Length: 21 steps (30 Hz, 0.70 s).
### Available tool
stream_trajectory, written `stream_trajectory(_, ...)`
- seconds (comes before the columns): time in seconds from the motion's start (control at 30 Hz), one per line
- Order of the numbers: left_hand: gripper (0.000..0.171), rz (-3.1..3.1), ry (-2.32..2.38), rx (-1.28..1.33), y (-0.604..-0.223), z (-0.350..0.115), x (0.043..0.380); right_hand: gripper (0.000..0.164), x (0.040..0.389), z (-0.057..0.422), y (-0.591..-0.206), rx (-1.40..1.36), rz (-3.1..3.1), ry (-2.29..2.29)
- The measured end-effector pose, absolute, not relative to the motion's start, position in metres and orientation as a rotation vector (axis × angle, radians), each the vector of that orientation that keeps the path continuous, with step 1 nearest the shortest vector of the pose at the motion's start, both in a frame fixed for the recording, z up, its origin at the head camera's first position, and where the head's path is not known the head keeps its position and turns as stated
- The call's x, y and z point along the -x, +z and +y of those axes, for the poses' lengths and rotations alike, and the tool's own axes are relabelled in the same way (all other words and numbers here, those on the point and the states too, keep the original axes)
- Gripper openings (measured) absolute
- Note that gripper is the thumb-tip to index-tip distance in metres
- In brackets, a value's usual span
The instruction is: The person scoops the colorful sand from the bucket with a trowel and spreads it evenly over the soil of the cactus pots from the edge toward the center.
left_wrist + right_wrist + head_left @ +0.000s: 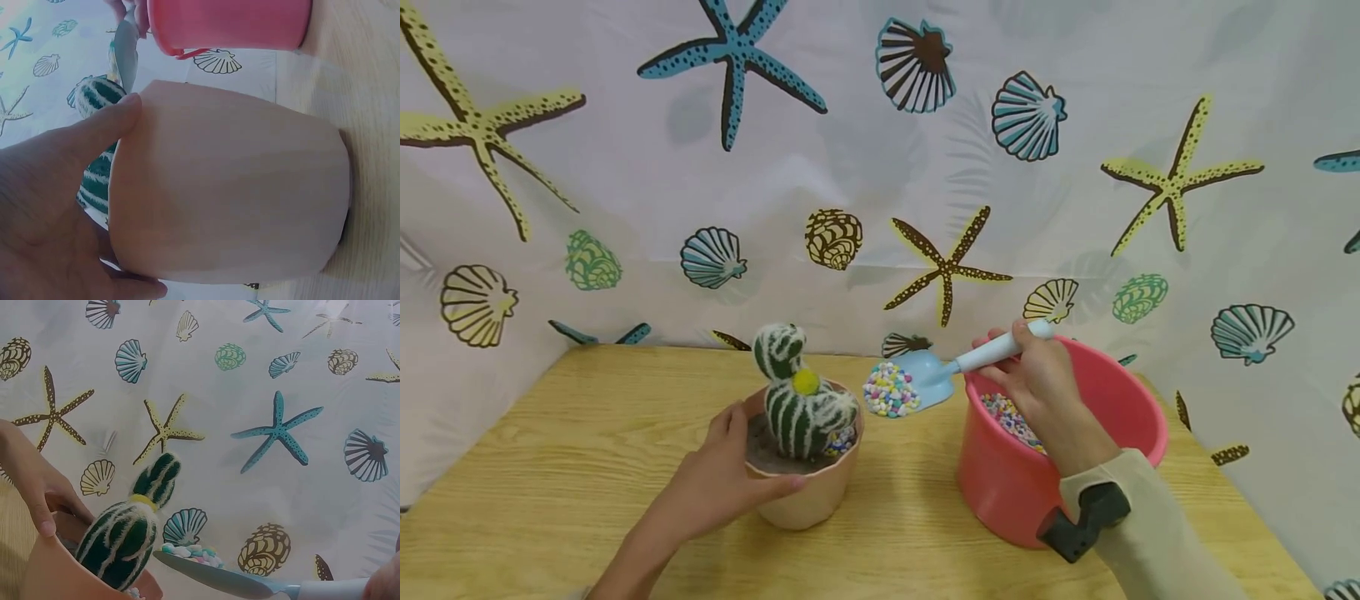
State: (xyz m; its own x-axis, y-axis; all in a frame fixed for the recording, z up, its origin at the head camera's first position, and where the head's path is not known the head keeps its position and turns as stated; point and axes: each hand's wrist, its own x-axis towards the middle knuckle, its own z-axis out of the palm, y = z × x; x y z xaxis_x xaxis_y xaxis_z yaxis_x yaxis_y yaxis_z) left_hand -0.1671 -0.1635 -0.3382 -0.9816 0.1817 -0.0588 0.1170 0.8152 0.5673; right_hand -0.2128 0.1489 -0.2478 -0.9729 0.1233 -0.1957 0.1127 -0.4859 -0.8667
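Note:
A peach flowerpot (808, 500) holds a green cactus (797, 421) with white fuzzy ribs and a yellow pompom, dark soil, and a small patch of colored pebbles at its right side. My left hand (711, 475) grips the pot's rim from the left, thumb along the near side and fingers behind. With my right hand (1037, 383) I hold a light blue toy shovel (936, 379) by its handle, above the left rim of a red bucket (1022, 492). Its blade carries a heap of pastel pebbles (891, 390) and points left, close to the pot's right rim.
More colored pebbles (1011, 421) lie inside the bucket, partly hidden by the right arm. Both containers stand on a wooden table (587, 450). Behind them hangs a white cloth (850, 167) printed with starfish and shells. A black strap (1086, 521) circles the right sleeve.

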Motion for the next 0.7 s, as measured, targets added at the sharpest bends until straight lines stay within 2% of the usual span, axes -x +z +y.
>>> stream_trajectory(0.13, 0.126, 2.903, 0.859, -0.229, -0.338, -0.16, 0.167, 0.053, 0.212, 0.145, -0.249, 0.352, -1.587, 2.681)
stream_trajectory(0.43, 0.124, 2.888, 0.849, -0.214, -0.336, -0.159, 0.166, 0.041, 0.214, 0.138, -0.252, 0.369, -1.597, 2.645)
stream_trajectory(0.7, 0.125, 2.912, 0.859, -0.175, -0.334, -0.155, 0.163, 0.038, 0.216, 0.133, -0.255, 0.344, -1.632, 2.626)
